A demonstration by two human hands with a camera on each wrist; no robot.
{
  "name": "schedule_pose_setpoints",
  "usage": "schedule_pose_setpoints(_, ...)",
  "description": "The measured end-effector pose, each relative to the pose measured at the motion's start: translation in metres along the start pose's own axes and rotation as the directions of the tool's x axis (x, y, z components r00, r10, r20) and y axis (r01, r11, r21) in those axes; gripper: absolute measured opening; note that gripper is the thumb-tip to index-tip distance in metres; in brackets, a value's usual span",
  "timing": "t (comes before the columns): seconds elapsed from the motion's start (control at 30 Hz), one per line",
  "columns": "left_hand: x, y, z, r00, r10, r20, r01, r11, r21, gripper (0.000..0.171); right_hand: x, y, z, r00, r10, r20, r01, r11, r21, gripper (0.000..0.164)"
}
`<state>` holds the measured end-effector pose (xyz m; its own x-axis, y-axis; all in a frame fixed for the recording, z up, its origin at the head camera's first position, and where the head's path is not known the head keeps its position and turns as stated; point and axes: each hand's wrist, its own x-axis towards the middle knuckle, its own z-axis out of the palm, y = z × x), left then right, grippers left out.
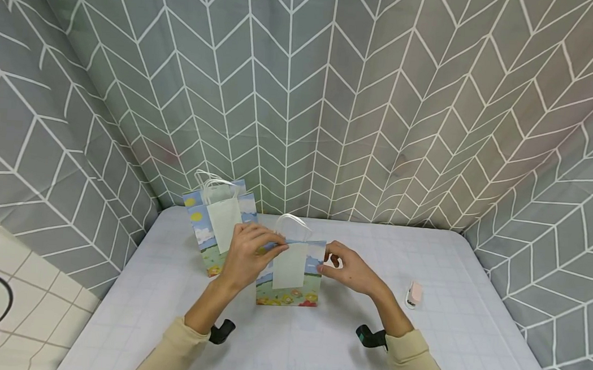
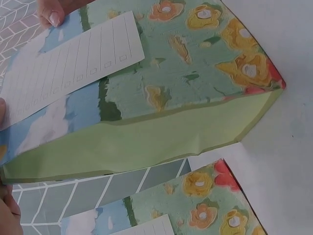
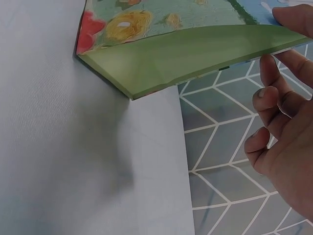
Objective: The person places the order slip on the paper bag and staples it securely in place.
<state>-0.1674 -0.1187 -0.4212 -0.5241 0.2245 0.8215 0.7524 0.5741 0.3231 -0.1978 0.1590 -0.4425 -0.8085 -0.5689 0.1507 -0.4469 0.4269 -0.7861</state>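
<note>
A paper gift bag [image 1: 312,285] with painted sky and flowers stands upright in front of me, its white twisted handles [image 1: 294,219] raised. On its front lies a lined sheet with small checkboxes [image 2: 73,73]. My left hand [image 1: 248,254] pinches the bag's top edge above the sheet between thumb and fingers. At the bag's right side edge, my right hand [image 1: 353,270] holds it, thumb on the front and fingers behind; other fingers [image 3: 259,142] hang curled off the bag. The green side panel [image 3: 171,58] shows in both wrist views.
Behind and to the left stand more matching bags [image 1: 203,227], one overlapping another, with a white sheet [image 1: 224,221] on the front one. A small pink stapler-like object [image 1: 414,294] lies on the white table [image 1: 471,331] at right. Patterned curtains [image 1: 302,95] border the table.
</note>
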Motion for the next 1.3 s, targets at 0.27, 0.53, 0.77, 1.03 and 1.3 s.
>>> schedule_pose_setpoints(0.27, 0.001, -0.001, -0.001, 0.999, 0.034, 0.010, -0.034, 0.999, -0.025, 0.016, 0.000, -0.011, 0.003, 0.991, -0.057, -0.125, 0.054, 0.998, -0.029, 0.014)
schedule_pose_setpoints(0.53, 0.001, 0.001, 0.001, 0.998, 0.065, 0.013, -0.065, 0.997, -0.030, 0.017, 0.005, -0.030, 0.008, 0.919, -0.215, -0.331, 0.228, 0.974, 0.000, 0.011)
schedule_pose_setpoints(0.77, 0.000, 0.003, 0.003, 0.996, 0.084, 0.019, -0.083, 0.996, -0.035, 0.019, 0.011, -0.034, 0.015, 0.838, -0.366, -0.406, 0.346, 0.930, -0.124, 0.010)
schedule_pose_setpoints(1.03, -0.003, 0.003, 0.003, 0.997, 0.073, 0.016, -0.072, 0.997, -0.036, 0.017, 0.012, -0.035, 0.018, 0.816, -0.417, -0.400, 0.338, 0.906, -0.254, 0.010)
schedule_pose_setpoints(1.3, -0.005, 0.003, 0.003, 0.999, 0.035, -0.004, -0.035, 0.999, -0.012, 0.033, 0.013, -0.034, 0.019, 0.773, -0.482, -0.413, 0.340, 0.864, -0.372, 0.012)
